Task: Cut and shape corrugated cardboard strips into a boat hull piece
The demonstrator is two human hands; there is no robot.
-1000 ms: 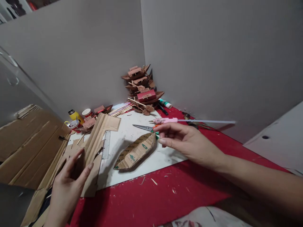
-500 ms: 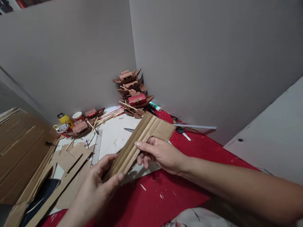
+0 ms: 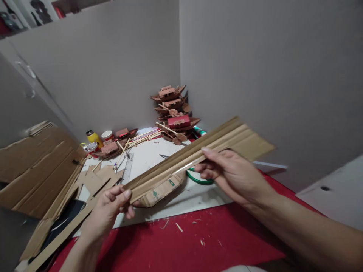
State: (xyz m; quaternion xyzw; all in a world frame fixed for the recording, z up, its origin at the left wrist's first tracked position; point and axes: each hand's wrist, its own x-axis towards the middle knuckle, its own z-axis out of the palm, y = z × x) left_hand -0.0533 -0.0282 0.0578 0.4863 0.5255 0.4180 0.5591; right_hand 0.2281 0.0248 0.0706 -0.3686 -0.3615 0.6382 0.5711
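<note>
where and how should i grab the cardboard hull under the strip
I'd pinch the hull mid-length by its near long edge, coming from the person's side. It is long and narrow, with that edge exposed, while the folded cardboard strip covers its far side. Left hand and right hand both hold the strip, so one should let go first.

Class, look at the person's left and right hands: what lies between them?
In the head view, a creased cardboard piece spans from the left hand to the right hand, partly hiding a cardboard boat hull.
</note>
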